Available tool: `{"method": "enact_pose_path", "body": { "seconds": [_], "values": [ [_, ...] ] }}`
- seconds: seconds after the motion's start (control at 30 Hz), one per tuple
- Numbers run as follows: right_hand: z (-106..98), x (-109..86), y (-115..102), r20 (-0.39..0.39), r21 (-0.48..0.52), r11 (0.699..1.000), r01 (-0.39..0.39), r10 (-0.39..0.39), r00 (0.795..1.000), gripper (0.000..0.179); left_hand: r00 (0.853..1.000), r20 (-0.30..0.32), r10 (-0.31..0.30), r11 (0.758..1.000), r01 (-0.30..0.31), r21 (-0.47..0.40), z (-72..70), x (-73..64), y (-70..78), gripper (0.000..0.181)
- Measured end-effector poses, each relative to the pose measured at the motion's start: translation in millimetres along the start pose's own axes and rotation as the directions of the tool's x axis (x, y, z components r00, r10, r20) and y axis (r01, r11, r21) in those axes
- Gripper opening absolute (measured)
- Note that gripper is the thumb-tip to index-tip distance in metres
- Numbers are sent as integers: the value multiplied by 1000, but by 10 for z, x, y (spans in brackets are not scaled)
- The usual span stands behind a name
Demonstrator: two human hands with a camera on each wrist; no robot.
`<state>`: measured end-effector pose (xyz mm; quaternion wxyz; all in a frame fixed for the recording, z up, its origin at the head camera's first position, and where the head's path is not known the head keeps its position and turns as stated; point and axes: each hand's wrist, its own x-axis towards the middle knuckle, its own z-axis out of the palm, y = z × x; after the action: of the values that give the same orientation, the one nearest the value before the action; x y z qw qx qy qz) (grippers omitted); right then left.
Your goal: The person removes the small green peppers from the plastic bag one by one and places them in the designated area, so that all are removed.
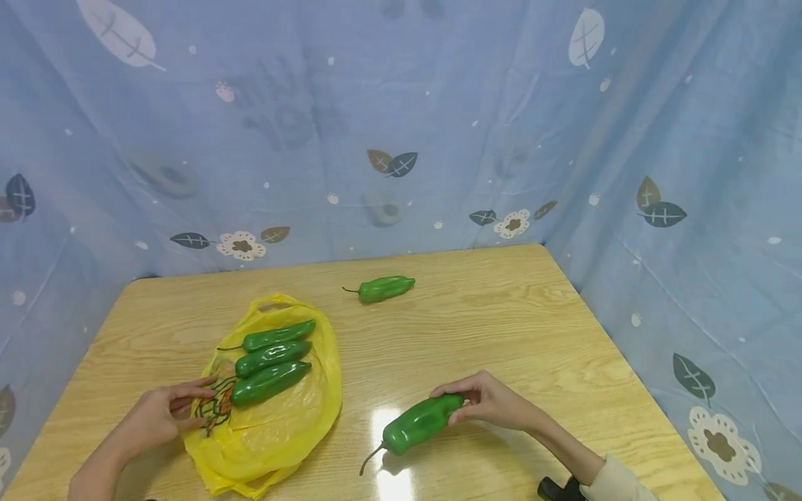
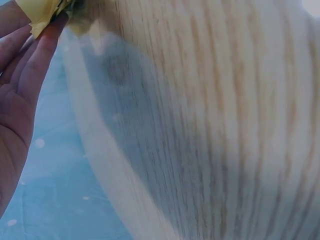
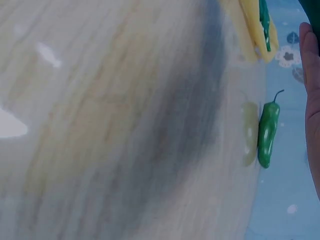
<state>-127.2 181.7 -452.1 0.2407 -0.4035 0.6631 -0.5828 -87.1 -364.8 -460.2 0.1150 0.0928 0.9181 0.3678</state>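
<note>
lower center, the right hand [image 1: 491, 403] pinches a glossy pepper [image 1: 416, 424], likely light, slick, best gripped mid-body; the left hand [image 1: 150, 416] pinches a yellow bag [image 1: 285, 431].

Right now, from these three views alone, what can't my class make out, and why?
- Head view: details of the printed design on the yellow bag; too small.
- Head view: the held pepper's far end; the right hand's fingers cover it.
- Head view: what the black object is; the bottom edge cuts it off.
- Left wrist view: most of the bag; beyond the top edge.
- Right wrist view: most of the held pepper; beyond the frame's corner.
</note>
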Motion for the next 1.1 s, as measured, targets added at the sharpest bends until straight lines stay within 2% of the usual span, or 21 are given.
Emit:
{"method": "enact_pose_path", "body": {
  "seconds": [0.2, 0.43, 0.7, 0.9, 1.1],
  "values": [
    [-2, -3, 61, -49, -14, 1000, -25, 25, 998, 39, 1000, -12, 14, 1000, -14, 7, -23, 24, -1, 43],
    [-101, 57, 161, -91, -26, 998, -64, 61, 994, 40, 999, -38, 25, 999, -24, 30, -2, 11, -3, 42],
    [-217, 131, 219, -130, -46, 994, -96, 89, 988, 42, 1000, 2, -4, 1000, 4, -13, -2, 34, 5, 43],
    [-323, 218, 239, -175, -59, 987, -150, 138, 975, 43, 1000, 5, -15, 1000, 15, -11, 4, -4, 0, 45],
    [-441, 333, 256, -235, -61, 974, -218, 199, 952, 43, 1000, -2, -19, 1000, 19, -14, 4, -4, 15, 44]
  ]
}}
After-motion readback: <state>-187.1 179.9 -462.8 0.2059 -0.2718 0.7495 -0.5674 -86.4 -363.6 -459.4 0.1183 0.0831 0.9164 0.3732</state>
